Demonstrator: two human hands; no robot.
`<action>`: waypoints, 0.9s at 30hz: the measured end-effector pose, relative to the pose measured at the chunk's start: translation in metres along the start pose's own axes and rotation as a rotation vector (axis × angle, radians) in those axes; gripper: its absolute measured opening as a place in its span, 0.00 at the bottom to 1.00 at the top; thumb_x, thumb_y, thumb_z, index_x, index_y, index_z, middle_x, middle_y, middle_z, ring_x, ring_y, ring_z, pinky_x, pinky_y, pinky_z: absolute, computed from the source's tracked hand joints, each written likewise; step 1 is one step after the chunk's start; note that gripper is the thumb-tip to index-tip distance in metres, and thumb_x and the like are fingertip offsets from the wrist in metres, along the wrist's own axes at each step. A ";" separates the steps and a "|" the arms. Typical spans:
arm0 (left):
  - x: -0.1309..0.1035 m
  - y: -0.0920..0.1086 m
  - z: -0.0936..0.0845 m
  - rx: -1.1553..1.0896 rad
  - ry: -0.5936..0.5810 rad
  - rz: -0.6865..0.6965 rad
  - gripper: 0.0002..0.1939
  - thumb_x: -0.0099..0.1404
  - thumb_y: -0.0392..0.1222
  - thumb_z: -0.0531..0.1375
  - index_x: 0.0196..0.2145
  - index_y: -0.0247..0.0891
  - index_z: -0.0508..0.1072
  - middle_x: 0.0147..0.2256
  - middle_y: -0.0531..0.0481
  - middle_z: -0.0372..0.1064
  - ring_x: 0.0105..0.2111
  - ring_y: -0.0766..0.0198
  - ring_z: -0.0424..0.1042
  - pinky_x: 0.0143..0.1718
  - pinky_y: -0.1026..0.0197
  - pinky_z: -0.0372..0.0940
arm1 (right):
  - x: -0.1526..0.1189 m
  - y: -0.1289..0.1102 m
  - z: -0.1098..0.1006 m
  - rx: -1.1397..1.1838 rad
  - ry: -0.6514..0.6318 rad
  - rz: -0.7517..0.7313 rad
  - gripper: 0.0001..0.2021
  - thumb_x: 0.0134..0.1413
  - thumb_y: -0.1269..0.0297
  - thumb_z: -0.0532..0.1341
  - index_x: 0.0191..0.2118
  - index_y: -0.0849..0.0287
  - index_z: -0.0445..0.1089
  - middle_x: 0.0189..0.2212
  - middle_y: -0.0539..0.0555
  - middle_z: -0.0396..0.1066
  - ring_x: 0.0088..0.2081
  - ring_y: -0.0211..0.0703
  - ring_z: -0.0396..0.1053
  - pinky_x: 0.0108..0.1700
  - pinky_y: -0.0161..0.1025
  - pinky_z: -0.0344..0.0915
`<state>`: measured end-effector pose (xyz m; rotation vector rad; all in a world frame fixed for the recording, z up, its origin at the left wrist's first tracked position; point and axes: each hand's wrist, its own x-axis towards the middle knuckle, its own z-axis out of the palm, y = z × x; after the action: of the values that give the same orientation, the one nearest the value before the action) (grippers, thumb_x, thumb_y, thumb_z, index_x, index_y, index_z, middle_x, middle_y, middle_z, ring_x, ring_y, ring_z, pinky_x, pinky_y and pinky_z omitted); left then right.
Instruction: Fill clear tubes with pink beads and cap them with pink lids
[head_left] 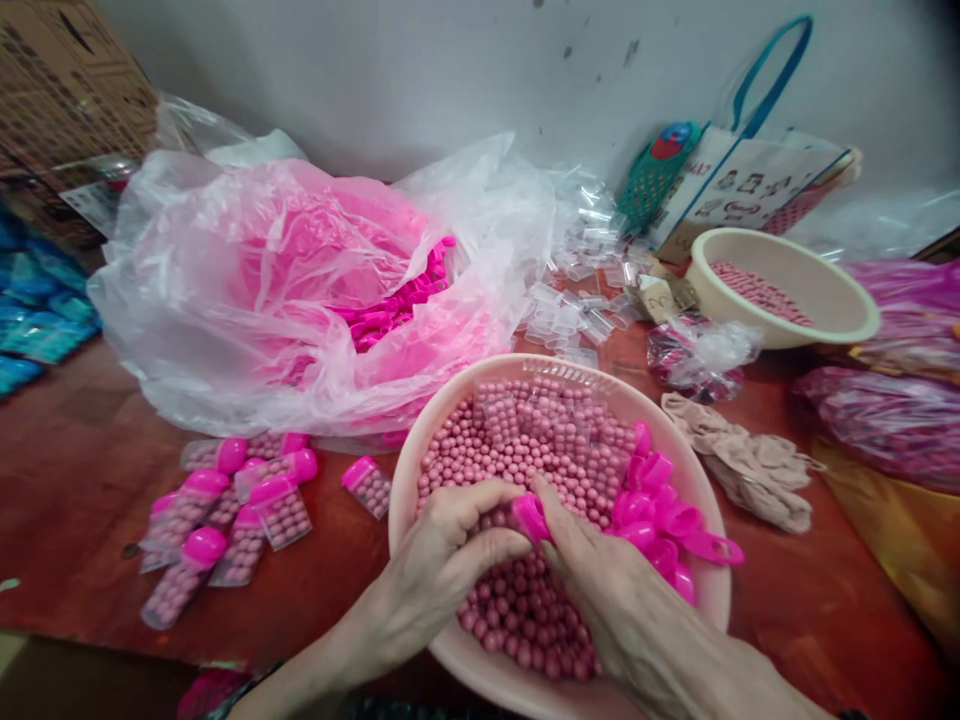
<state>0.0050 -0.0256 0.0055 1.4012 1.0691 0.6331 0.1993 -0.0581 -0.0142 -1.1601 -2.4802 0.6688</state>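
Observation:
Over a pale pink basin [718,480], my two hands meet. Between the fingers and thumb of my left hand [439,565] is a small clear tube, mostly covered, with pink beads faintly showing. My right hand [607,580] pinches the bright pink cap [531,517] at the tube's end. Round pink beads [525,620] fill the basin below. Several bead-filled clear tubes [592,445] lie on the beads at the far side. Loose pink caps [652,510] are heaped at the basin's right, with a pink scoop handle [716,549] jutting over the rim.
Capped tubes of beads [202,510] lie on the red table [82,450] at left. Behind them spreads a big plastic bag [285,270] of pink caps. Clear empty tubes [562,310], a cream bowl [832,320] with beads and a beige cloth [750,465] lie farther right.

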 end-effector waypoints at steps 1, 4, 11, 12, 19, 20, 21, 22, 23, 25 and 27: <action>0.001 0.001 -0.001 -0.043 -0.017 -0.015 0.05 0.63 0.39 0.57 0.34 0.37 0.72 0.33 0.52 0.70 0.37 0.62 0.67 0.41 0.64 0.60 | 0.000 0.000 -0.001 0.013 -0.001 0.001 0.37 0.52 0.76 0.46 0.67 0.61 0.30 0.58 0.63 0.60 0.55 0.49 0.65 0.48 0.47 0.71; 0.001 0.002 -0.002 -0.087 -0.021 -0.071 0.04 0.63 0.39 0.57 0.32 0.36 0.70 0.34 0.52 0.69 0.37 0.62 0.66 0.40 0.64 0.60 | 0.005 -0.006 -0.004 -0.043 0.050 0.020 0.31 0.55 0.72 0.47 0.66 0.58 0.43 0.52 0.60 0.68 0.49 0.50 0.70 0.42 0.46 0.73; -0.005 0.002 0.006 -0.181 0.019 -0.171 0.07 0.66 0.42 0.53 0.40 0.40 0.67 0.34 0.53 0.66 0.36 0.64 0.66 0.39 0.64 0.62 | 0.033 -0.023 0.003 -0.244 0.180 0.090 0.22 0.58 0.55 0.51 0.46 0.72 0.63 0.32 0.67 0.72 0.34 0.56 0.74 0.31 0.48 0.73; -0.005 0.002 0.007 -0.203 0.019 -0.174 0.09 0.67 0.42 0.53 0.44 0.41 0.66 0.36 0.53 0.66 0.38 0.63 0.66 0.41 0.63 0.61 | 0.036 -0.023 0.004 -0.310 0.195 0.083 0.21 0.59 0.53 0.51 0.42 0.70 0.64 0.30 0.65 0.72 0.31 0.56 0.73 0.29 0.47 0.72; -0.009 -0.003 0.009 -0.115 0.049 -0.108 0.14 0.69 0.43 0.50 0.51 0.43 0.62 0.35 0.53 0.64 0.35 0.64 0.63 0.37 0.63 0.59 | 0.042 -0.019 0.003 -0.513 0.161 -0.052 0.23 0.56 0.45 0.52 0.27 0.63 0.64 0.19 0.53 0.64 0.17 0.43 0.66 0.17 0.37 0.59; -0.009 -0.004 0.009 -0.099 0.057 -0.101 0.12 0.69 0.43 0.50 0.50 0.43 0.63 0.34 0.54 0.64 0.34 0.65 0.63 0.36 0.64 0.58 | 0.043 -0.019 0.003 -0.543 0.152 -0.068 0.23 0.55 0.45 0.53 0.26 0.63 0.64 0.18 0.52 0.64 0.17 0.43 0.66 0.17 0.37 0.58; -0.010 -0.005 0.009 -0.089 0.066 -0.096 0.11 0.69 0.42 0.50 0.48 0.43 0.64 0.33 0.54 0.64 0.33 0.65 0.62 0.35 0.64 0.58 | 0.044 -0.020 0.003 -0.567 0.145 -0.076 0.23 0.54 0.44 0.53 0.25 0.62 0.64 0.18 0.52 0.63 0.17 0.43 0.66 0.17 0.37 0.57; -0.010 -0.006 0.009 -0.085 0.071 -0.090 0.10 0.69 0.42 0.50 0.47 0.42 0.64 0.33 0.54 0.64 0.33 0.65 0.62 0.35 0.64 0.57 | 0.045 -0.020 0.004 -0.581 0.145 -0.077 0.24 0.55 0.44 0.52 0.24 0.62 0.63 0.18 0.52 0.63 0.17 0.43 0.65 0.17 0.37 0.56; -0.010 -0.006 0.010 -0.087 0.072 -0.084 0.10 0.69 0.42 0.50 0.46 0.42 0.64 0.33 0.55 0.64 0.33 0.66 0.63 0.36 0.64 0.57 | 0.046 -0.021 0.004 -0.582 0.146 -0.074 0.24 0.55 0.44 0.51 0.23 0.61 0.63 0.17 0.52 0.63 0.16 0.44 0.65 0.17 0.37 0.55; -0.009 -0.005 0.010 -0.111 0.085 -0.066 0.10 0.69 0.40 0.50 0.47 0.42 0.65 0.34 0.54 0.64 0.34 0.65 0.63 0.37 0.64 0.58 | 0.047 -0.022 0.004 -0.528 0.133 -0.052 0.23 0.57 0.46 0.50 0.24 0.61 0.63 0.17 0.53 0.63 0.17 0.45 0.66 0.17 0.38 0.55; -0.007 -0.002 0.009 -0.177 0.109 -0.062 0.11 0.68 0.39 0.51 0.48 0.41 0.64 0.35 0.53 0.65 0.35 0.65 0.64 0.38 0.64 0.59 | 0.046 -0.020 0.000 -0.356 0.089 0.010 0.20 0.58 0.49 0.52 0.30 0.63 0.65 0.21 0.54 0.67 0.20 0.47 0.68 0.19 0.39 0.59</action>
<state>0.0092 -0.0364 0.0034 1.1869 1.1102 0.7475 0.1576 -0.0333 0.0004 -1.2910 -2.5848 0.1732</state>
